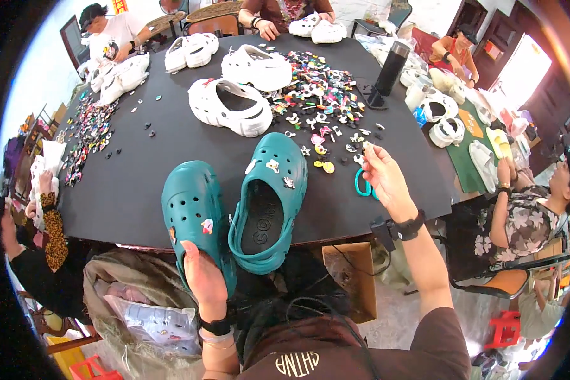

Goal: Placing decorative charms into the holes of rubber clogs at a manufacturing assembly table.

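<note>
My left hand point(204, 275) grips a teal clog point(191, 193) by its heel end, thumb along its side. A few small charms sit in that clog's holes. Beside it, a second teal clog point(286, 161) rests tilted at the table edge, with several charms on its upper. My right hand point(386, 177) is raised over the table, thumb and fingers pinched on a small whitish shoe charm point(367, 145), partly covered by the fingertips. Just under that hand lies a teal loop-shaped handle point(361, 183), the rest of it hidden.
A large pile of colourful charms point(323, 85) spreads over the black table point(133, 202). White clogs point(228, 104) stand beyond my pair. A black bottle point(392, 68) and a phone point(375, 98) are right of the pile. Other people work around the table. Below is a cardboard box point(361, 278).
</note>
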### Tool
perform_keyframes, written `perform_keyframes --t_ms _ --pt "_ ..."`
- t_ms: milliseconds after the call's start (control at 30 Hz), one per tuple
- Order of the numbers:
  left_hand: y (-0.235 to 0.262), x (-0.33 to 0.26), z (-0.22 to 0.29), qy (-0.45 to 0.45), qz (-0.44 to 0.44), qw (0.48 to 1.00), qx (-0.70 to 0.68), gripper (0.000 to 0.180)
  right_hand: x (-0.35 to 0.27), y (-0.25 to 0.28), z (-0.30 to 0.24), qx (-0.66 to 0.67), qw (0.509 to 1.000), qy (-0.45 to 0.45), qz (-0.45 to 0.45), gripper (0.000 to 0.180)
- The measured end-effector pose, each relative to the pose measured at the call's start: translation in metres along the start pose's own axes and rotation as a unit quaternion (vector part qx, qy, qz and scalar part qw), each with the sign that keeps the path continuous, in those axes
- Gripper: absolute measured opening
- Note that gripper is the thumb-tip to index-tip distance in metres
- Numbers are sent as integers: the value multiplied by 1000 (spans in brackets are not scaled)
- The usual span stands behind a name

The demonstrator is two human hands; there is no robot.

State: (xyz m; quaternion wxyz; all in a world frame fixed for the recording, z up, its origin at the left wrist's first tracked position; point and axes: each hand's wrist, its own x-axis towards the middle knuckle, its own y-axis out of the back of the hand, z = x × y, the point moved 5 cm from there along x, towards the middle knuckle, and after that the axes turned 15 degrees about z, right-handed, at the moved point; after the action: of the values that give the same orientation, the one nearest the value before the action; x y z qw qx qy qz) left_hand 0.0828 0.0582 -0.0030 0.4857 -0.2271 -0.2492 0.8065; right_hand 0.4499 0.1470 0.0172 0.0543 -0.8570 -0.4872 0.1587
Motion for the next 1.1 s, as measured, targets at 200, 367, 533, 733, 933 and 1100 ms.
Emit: perform_keyframes --t_ms 200,367,533,733,933,1100 --pt "3 -4 2 0 46 999 14 37 -54 -55 -14 -24 996 24 -88 21" --pt "5 -11 -3 18 58 998 -8 31 -116 -109 -15 -68 969 83 -221 15" --pt "-8 -29 3 45 34 997 -49 29 -170 -161 0 -97 939 63 -325 14" --pt "-9 -37 1 66 53 993 -81 28 -174 -193 20 -155 916 67 -364 16" --pt "-3 -37 -4 59 60 994 -73 27 -175 -203 32 -256 883 177 -351 15" --pt "2 -36 -14 95 43 993 -58 27 -173 -205 32 -283 868 240 -329 15"
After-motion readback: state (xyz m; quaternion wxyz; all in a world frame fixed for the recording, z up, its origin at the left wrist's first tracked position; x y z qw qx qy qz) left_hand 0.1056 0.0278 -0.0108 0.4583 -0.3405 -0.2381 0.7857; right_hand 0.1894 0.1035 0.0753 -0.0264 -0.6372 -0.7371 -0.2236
